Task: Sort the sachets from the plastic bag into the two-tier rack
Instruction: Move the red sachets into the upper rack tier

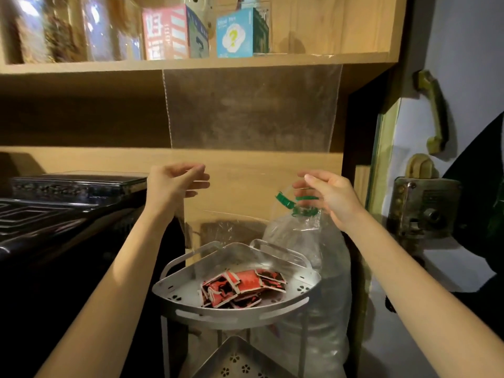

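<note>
While pinching the clear plastic bag (251,110) at its two edges, left hand (177,181) with thumb and fingers curled onto the film and right hand (330,197) apparently nipping the opposite edge between fingertips, holds it spread wide above the two-tier rack (231,313). Shows the sachets (242,286) heaped in a loose red-and-black pile on the upper tier, several overlapping and one or two close to the front rim; leaves the lower tier (240,361) bare in the part visible. Cannot tell through the glare whether any sachet is left inside the film. Main risks, as a judgement: tipping everything onto one tier and calling it sorted, with the second tier unused; dragging the hanging film across the pile on lowering and sweeping sachets over the low rim, down behind the rack or against the big water jug (321,268) just beside it; snagging the film or the right fingers on the jug's green cap strap (283,200), which sits right under that hand; losing the slippery film from a light fingertip pinch. Safest to lift the bag clear sideways, check it for stragglers, then move sachets by hand to the lower tier.
</note>
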Action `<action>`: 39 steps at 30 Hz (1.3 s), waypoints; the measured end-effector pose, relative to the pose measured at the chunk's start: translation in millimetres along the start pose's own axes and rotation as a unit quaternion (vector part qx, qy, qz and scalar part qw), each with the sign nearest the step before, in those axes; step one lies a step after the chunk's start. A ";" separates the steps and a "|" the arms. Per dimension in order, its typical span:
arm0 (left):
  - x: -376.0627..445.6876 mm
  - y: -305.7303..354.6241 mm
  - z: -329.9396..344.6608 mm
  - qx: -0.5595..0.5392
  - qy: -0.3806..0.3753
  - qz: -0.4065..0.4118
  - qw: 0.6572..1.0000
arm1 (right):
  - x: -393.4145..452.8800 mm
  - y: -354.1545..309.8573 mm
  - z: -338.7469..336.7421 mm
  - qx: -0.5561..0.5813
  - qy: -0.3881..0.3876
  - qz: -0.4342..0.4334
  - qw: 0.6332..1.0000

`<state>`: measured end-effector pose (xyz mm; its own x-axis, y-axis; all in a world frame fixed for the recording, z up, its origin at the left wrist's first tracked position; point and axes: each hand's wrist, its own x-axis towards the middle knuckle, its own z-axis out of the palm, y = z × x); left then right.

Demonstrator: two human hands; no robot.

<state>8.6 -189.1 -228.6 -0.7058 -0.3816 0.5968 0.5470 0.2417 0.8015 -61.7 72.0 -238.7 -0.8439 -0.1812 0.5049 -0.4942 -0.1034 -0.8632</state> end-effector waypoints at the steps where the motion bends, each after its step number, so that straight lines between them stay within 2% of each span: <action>1: -1.3 2.0 -1.1 -0.009 -0.016 -0.008 1.000 | -0.4 -4.6 -2.8 -0.004 -0.002 -0.005 1.000; 5: -7.5 7.3 -2.6 -0.052 -0.075 -0.059 0.994 | -5.7 -18.1 -15.8 -0.007 -0.017 -0.006 1.000; 11: -25.2 3.5 -2.0 -0.059 -0.147 -0.088 0.983 | -24.3 -19.5 -34.5 0.049 -0.039 0.053 0.997; 18: -50.9 -17.3 -8.5 -0.112 -0.294 -0.122 0.941 | -63.6 5.4 -57.8 0.103 -0.039 0.105 0.988; 23: -78.9 -25.0 -6.4 -0.152 -0.299 -0.103 0.936 | -98.3 19.8 -69.6 0.200 -0.059 0.129 0.970; 28: -107.7 -43.1 -10.5 -0.128 -0.306 -0.105 0.938 | -130.6 38.0 -72.0 0.222 -0.023 0.163 0.961; 32: -136.1 -55.2 -21.5 -0.153 -0.356 -0.145 0.910 | -152.4 58.8 -78.0 0.220 -0.033 0.233 0.947; 34: -152.4 -58.1 -27.2 -0.154 -0.385 -0.151 0.898 | -162.2 70.5 -82.5 0.183 -0.053 0.285 0.939; 39: -193.0 -71.1 -41.6 -0.101 -0.421 -0.197 0.880 | -189.6 97.9 -87.6 0.086 -0.181 0.364 0.909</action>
<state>124.6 -169.8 -402.4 -0.8951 0.4162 0.1600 0.1949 0.0423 0.9799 31.7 181.9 -418.7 -0.7947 -0.5705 -0.2074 0.2346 0.0266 -0.9717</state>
